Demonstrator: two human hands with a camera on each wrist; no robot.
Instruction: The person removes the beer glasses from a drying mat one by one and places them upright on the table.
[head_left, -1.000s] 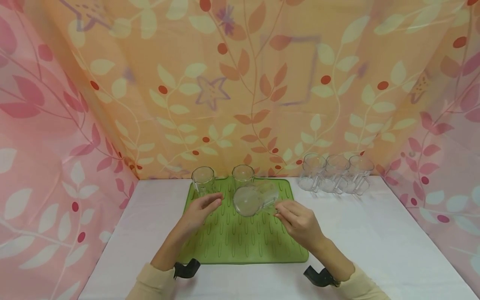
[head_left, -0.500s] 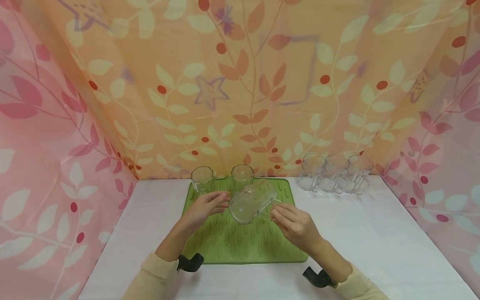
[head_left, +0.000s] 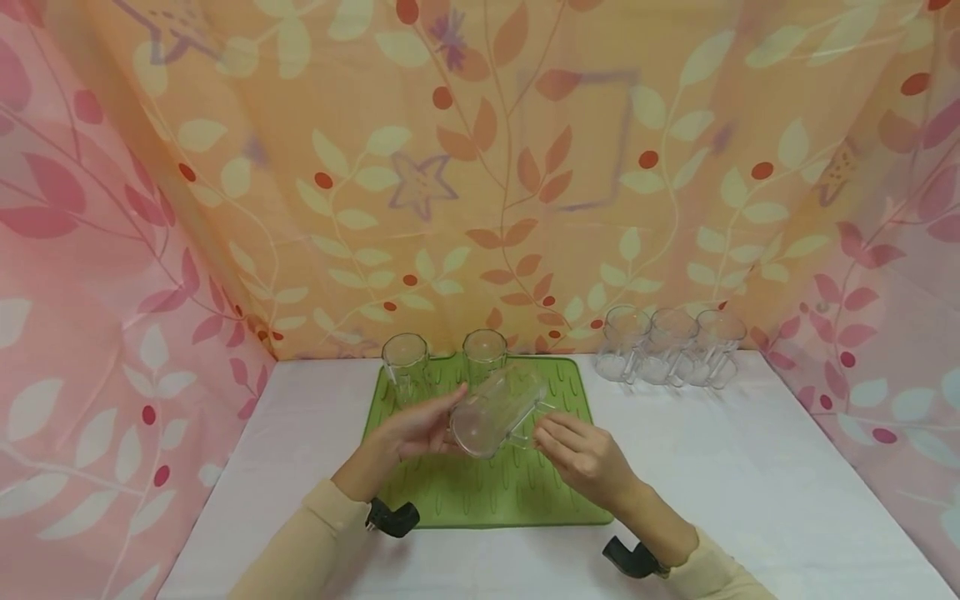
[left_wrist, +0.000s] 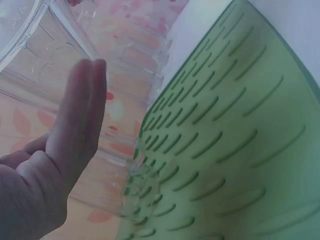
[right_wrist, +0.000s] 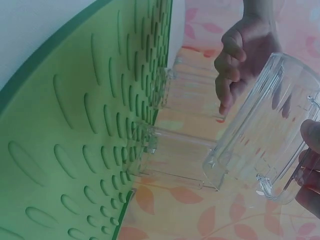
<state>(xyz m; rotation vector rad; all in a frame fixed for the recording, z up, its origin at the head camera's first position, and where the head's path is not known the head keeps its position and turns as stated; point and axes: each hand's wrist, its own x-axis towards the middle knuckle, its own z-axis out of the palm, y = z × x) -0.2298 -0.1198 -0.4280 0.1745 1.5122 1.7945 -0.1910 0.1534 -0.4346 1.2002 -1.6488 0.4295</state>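
Note:
A clear glass mug [head_left: 498, 412] is tilted in the air above the green ridged mat [head_left: 487, 496], its round base toward the lower left. My right hand [head_left: 588, 460] grips it by the handle; in the right wrist view, fingertips [right_wrist: 307, 185] curl at the handle. Beside the base, my left hand [head_left: 416, 429] has its fingers [left_wrist: 80, 105] extended along the glass. Whether they touch it, I cannot tell. Two more glass mugs stand on the mat's far part, one at the left [head_left: 405, 360] and one near the middle [head_left: 484, 354].
Three clear glass mugs, the nearest to the mat [head_left: 626, 342] among them, stand in a row at the back right of the white table [head_left: 720, 467]. Leaf-patterned cloth [head_left: 480, 208] hangs behind and on both sides.
The held mug has moved down and left, tilting further, with my right hand shifting slightly left. My left hand has come in to the right, closer to the mug's base.

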